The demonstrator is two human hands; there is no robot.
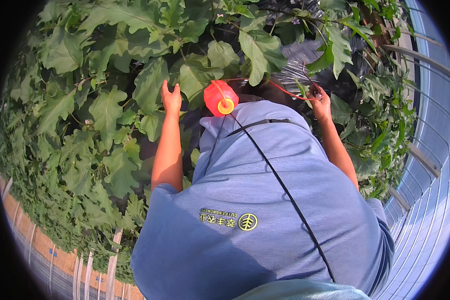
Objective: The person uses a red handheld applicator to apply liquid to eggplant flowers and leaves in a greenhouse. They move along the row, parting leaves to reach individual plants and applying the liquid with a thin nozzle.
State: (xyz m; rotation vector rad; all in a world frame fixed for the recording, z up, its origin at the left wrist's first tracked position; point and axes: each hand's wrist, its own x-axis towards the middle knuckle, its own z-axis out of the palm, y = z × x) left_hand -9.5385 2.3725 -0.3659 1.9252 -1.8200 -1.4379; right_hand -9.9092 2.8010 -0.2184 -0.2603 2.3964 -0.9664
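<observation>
My left hand (171, 98) is raised among broad eggplant leaves (150, 84), with fingers apart and nothing seen between them. At my waist hangs a translucent red plastic bottle (217, 95) with an orange-yellow cap (225, 106), on a black cord (281, 183). A thin red tube (287, 92) runs from the bottle's area, partly behind leaves, to my right hand (321, 104). That hand is closed around a small dark fitting (316, 92) at the tube; its exact kind cannot be told. A thin dark red piece sticks up from it.
Dense eggplant plants (71, 112) fill the left side, and more foliage (378, 123) stands on the right. Shiny dark plastic film (303, 56) covers ground ahead. Curved metal greenhouse framing (423, 159) lies at the far right; pale upright posts (113, 258) stand at the lower left.
</observation>
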